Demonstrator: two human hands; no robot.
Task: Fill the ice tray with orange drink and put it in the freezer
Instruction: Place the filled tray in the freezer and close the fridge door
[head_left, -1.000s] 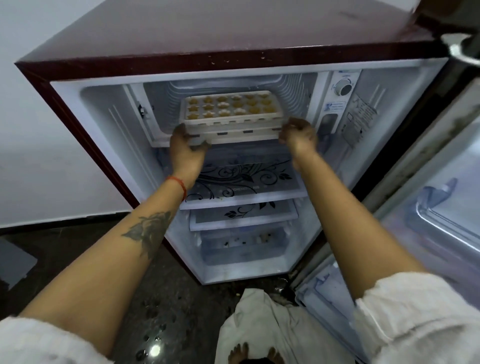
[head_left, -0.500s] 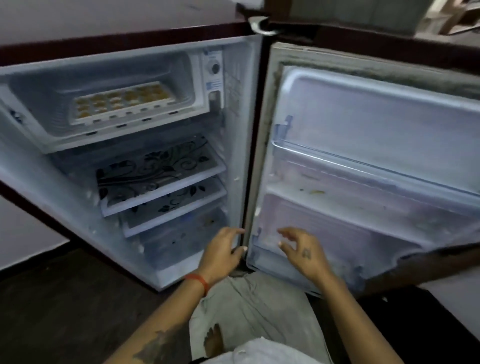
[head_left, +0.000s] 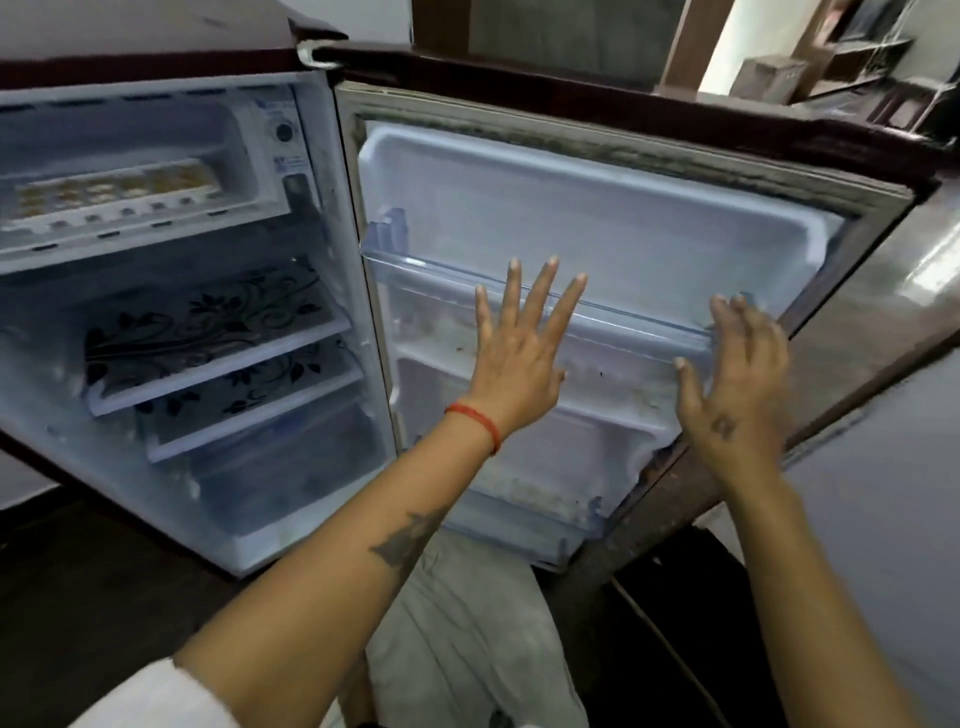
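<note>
At ten o'clock, ice tray (head_left: 111, 195) now released in freezer; both hands, left (head_left: 517, 358) and right (head_left: 737, 387), spread empty toward door (head_left: 649, 218), closing pending.

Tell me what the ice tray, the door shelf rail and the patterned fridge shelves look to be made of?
Ice tray: seemingly opaque off-white plastic, matte; its moulded cells hold orange liquid.
Door shelf rail: probably clear plastic, glossy, since the door liner shows through it.
Patterned shelves: look like glass or clear plastic printed with black flowers, edged in white trim; the blur leaves it open.
</note>
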